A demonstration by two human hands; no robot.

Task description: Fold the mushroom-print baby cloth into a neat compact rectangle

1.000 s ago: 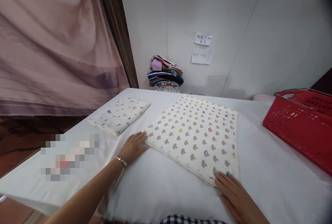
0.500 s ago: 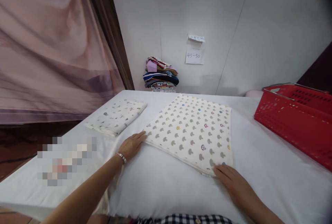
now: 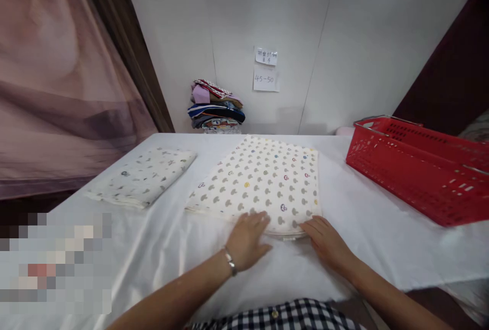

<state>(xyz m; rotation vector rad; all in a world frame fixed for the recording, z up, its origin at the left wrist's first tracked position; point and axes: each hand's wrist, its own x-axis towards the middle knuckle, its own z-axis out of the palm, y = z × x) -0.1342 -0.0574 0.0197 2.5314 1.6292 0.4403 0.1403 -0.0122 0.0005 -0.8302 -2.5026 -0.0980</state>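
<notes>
A white cloth with grey mushroom prints (image 3: 267, 182) lies folded flat in front of me. My left hand (image 3: 248, 241), with a bracelet at the wrist, rests on the cloth's near edge, its fingers on the fabric and thumb spread to the right. At the near right corner, my right hand (image 3: 326, 241) touches the cloth with its fingers stretched out. Left of it lies another folded white cloth (image 3: 147, 174) with small dark prints, apart from both hands.
A red plastic basket (image 3: 416, 172) stands at the right of the white-covered table (image 3: 153, 258). Behind the far edge is a stack of folded clothes (image 3: 216, 106) by the wall. A pink curtain (image 3: 57, 80) hangs at the left. A blurred patch covers the lower left.
My left hand has moved right, from the cloth's left corner to the middle of its near edge. My right hand remains by the right corner. The view has shifted to the right.
</notes>
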